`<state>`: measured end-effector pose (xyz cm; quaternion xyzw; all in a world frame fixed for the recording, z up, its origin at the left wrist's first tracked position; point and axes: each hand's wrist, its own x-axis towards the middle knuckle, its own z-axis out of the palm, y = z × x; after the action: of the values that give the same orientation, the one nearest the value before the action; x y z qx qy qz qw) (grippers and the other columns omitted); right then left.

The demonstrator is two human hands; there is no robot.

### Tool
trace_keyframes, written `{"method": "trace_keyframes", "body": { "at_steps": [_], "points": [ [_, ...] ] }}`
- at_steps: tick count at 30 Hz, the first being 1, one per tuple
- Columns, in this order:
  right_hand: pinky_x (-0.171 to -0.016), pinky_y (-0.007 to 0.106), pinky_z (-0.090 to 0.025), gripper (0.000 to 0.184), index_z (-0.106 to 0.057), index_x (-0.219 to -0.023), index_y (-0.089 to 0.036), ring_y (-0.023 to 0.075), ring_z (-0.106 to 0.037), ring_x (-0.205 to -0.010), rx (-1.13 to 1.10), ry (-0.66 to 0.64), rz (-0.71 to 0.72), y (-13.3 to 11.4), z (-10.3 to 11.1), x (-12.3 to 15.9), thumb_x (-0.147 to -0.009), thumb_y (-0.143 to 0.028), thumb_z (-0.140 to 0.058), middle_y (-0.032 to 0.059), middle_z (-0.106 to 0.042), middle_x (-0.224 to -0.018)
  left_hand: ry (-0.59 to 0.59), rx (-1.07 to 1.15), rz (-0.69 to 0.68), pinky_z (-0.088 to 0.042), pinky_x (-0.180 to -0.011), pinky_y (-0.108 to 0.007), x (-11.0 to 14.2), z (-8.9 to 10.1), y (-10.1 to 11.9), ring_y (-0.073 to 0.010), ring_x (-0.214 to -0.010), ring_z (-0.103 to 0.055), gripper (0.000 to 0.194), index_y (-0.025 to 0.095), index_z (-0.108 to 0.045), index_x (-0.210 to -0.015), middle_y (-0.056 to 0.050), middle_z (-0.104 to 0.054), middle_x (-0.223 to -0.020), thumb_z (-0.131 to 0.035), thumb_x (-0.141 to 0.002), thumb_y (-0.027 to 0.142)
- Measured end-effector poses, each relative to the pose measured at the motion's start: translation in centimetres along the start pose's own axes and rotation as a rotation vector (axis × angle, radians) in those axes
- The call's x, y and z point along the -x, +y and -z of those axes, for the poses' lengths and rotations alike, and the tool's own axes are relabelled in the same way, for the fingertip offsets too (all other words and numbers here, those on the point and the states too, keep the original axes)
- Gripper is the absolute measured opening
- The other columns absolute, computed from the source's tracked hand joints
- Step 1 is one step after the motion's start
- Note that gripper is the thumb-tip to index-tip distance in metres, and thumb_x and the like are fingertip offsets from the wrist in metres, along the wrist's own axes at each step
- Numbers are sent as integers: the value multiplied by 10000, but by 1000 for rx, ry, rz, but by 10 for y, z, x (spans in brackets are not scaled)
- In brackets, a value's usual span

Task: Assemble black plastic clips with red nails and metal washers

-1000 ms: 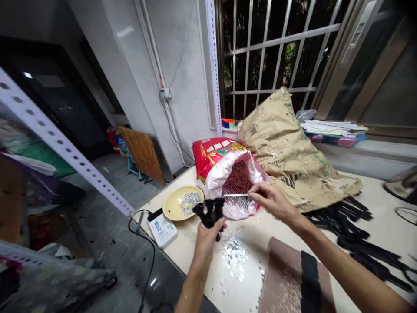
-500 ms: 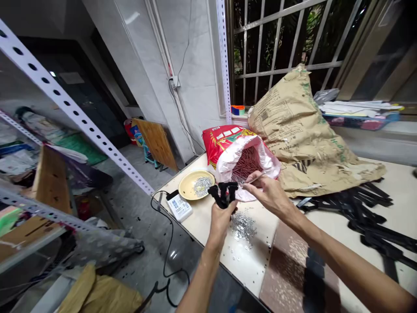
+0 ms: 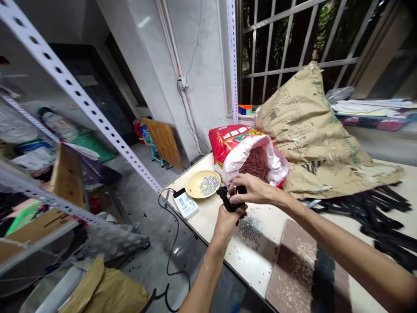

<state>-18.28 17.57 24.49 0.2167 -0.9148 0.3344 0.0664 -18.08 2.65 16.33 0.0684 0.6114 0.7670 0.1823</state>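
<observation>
My left hand (image 3: pixel 226 222) is closed round a black plastic part (image 3: pixel 224 198) and holds it up over the table edge. My right hand (image 3: pixel 254 188) reaches across to the top of that part, its thumb and fingers bent together there. Whatever sits between those fingertips is too small and hidden to name. Below the hands a pile of small silvery metal pieces (image 3: pixel 249 228) is scattered on the table. A yellow dish (image 3: pixel 192 184) with more such pieces stands just left of the black part. Behind the hands lies an open bag (image 3: pixel 230 163) full of thin reddish-brown rods (image 3: pixel 256 163).
A white box (image 3: pixel 187 205) with a black cable sits at the table's left edge. Large brown paper sack (image 3: pixel 293 130) behind, many black plastic parts (image 3: pixel 368 213) to the right. A brown speckled board (image 3: pixel 289 269) with a black strip lies in front. A perforated metal post (image 3: pixel 97 119) slants at left.
My right hand has moved left and down from in front of the bag onto the black part. My left hand still holds the part. The view has shifted slightly.
</observation>
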Motion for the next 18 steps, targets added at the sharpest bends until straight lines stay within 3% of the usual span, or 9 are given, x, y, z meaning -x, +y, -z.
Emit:
{"method": "trace_keyframes", "body": {
  "at_steps": [3, 6, 9, 11, 16, 18],
  "points": [
    [-807, 281, -442, 293, -614, -1032, -168, 167, -590, -933, -243, 197, -19, 13, 12, 5, -821, -372, -609, 52, -647, -1019, 27, 12, -23, -499, -619, -254, -1, 2, 3, -136, -619, -606, 342, 117, -701, -841, -53, -687, -752, -818, -568, 288],
    [-721, 241, -453, 268, -624, -979, -133, 148, -611, -838, -148, 329, -199, 41, 14, 11, -882, -355, -510, 64, -668, -940, 110, -9, -46, -513, -653, -255, -2, 9, 4, -151, -677, -633, 345, 121, -714, -865, -74, -710, -822, -808, -588, 303],
    [-650, 207, -428, 217, -666, -884, -140, 134, -622, -754, 202, 258, -473, 74, -1, 13, -886, -240, -473, 45, -688, -841, 179, 19, -70, -524, -666, -267, -10, 18, 6, -163, -698, -648, 379, 131, -712, -903, -74, -720, -837, -817, -571, 280],
    [-643, 207, -415, 200, -684, -856, -144, 144, -634, -755, 332, 186, -583, 92, -16, 9, -863, -193, -490, 49, -696, -821, 254, 90, -108, -526, -661, -264, -19, 26, 14, -153, -681, -645, 366, 136, -712, -885, -61, -720, -812, -819, -561, 269],
    [-721, 282, -428, 239, -682, -923, -75, 264, -640, -928, 391, 53, -725, 113, -51, -11, -866, -248, -527, 194, -676, -943, 502, 135, -359, -519, -641, -240, -41, 54, 59, -97, -600, -599, 292, 137, -694, -824, -11, -688, -760, -800, -570, 236],
    [-779, 320, -428, 279, -664, -993, -45, 304, -612, -1011, 398, 10, -782, 120, -60, -20, -860, -256, -539, 249, -642, -1028, 524, 87, -452, -517, -625, -245, -46, 58, 72, -93, -582, -591, 248, 137, -682, -795, -7, -680, -760, -780, -597, 251]
  ]
}}
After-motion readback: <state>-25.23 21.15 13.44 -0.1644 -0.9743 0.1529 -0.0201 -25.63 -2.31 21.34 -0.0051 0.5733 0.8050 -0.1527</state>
